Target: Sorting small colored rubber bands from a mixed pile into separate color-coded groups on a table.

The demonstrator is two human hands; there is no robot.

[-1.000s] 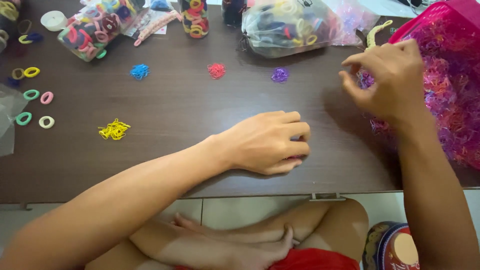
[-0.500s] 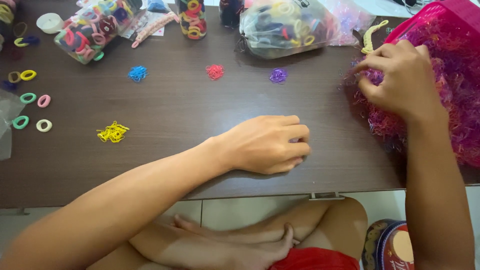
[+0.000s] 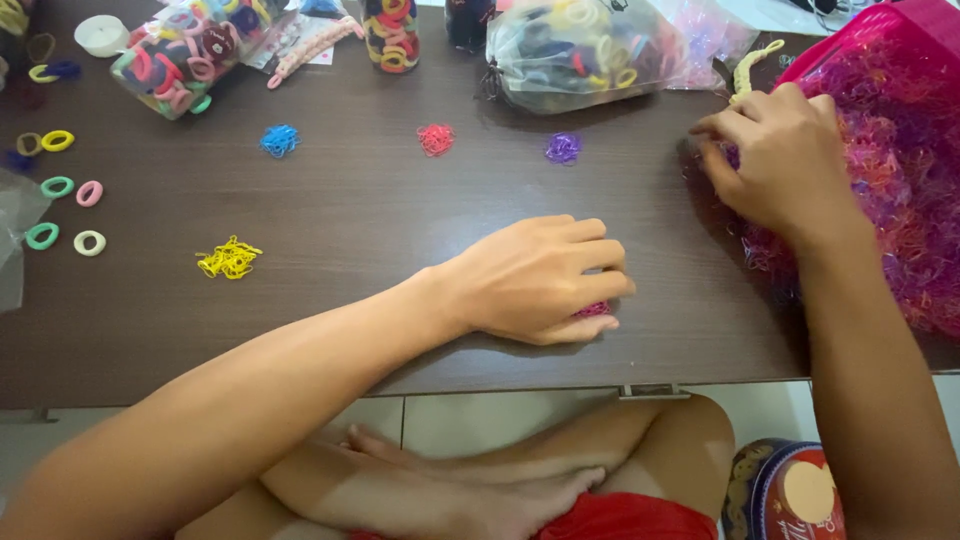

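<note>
My left hand (image 3: 535, 280) rests palm down on the dark brown table (image 3: 400, 260), its fingers curled over a small clump of pink rubber bands (image 3: 594, 310). My right hand (image 3: 775, 160) is at the edge of a big heap of pink and purple rubber bands (image 3: 880, 190) in a pink bag at the right, fingers pinched in the bands. Small sorted piles lie on the table: yellow bands (image 3: 228, 259), blue bands (image 3: 279, 140), red bands (image 3: 435, 138) and purple bands (image 3: 563, 148).
A clear bag of mixed hair ties (image 3: 585, 50) and a clear jar of hair ties (image 3: 180, 55) stand at the back. Loose fabric hair rings (image 3: 60, 210) lie at the left. A round tin (image 3: 790, 495) sits on the floor beside my crossed legs.
My right hand has slid left and down along the edge of the pink heap. My left hand has stayed in place on the table.
</note>
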